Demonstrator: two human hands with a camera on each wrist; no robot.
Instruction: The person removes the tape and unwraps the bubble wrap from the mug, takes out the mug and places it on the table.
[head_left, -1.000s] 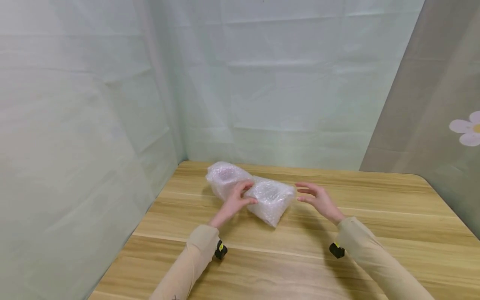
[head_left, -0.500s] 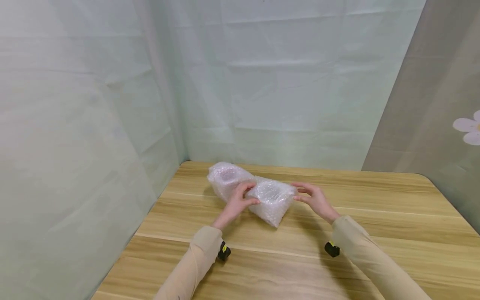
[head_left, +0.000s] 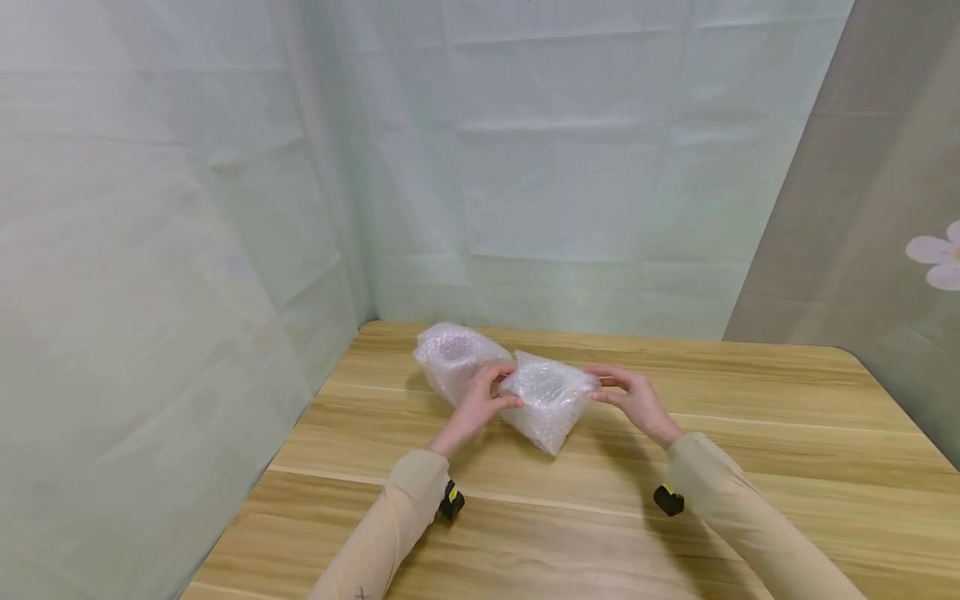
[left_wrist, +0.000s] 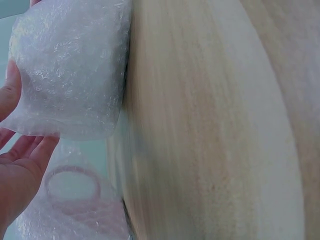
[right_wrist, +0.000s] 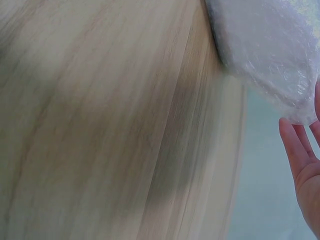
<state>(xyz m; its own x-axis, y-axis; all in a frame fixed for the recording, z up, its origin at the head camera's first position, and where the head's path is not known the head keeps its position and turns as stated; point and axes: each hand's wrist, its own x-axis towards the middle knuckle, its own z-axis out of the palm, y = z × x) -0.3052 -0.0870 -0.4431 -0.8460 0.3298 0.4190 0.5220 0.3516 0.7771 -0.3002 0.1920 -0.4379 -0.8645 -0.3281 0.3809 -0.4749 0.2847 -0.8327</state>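
A bubble-wrapped bundle [head_left: 553, 402] stands on the wooden table between both hands, its crumpled top hollowed in the middle. My left hand [head_left: 480, 398] pinches its left edge; in the left wrist view the thumb [left_wrist: 11, 90] is on the near face and the other fingers are behind the edge. On the opposite side, my right hand [head_left: 633, 403] pinches the top right corner, with fingertips at the plastic in the right wrist view. Just behind the left hand sits a second bubble-wrapped bundle [head_left: 450, 350], showing a round rim [left_wrist: 72, 172] through the film.
The wood-grain table [head_left: 555, 542] extends to both sides and toward me. Pale cloth hangs [head_left: 555, 183] behind and to the left of the table. Black wrist cameras [head_left: 452, 502] are under both sleeves.
My right hand has come left onto the bundle's corner. The near bundle has shifted slightly right with the left hand, and the notch between the two bundles looks a little wider.
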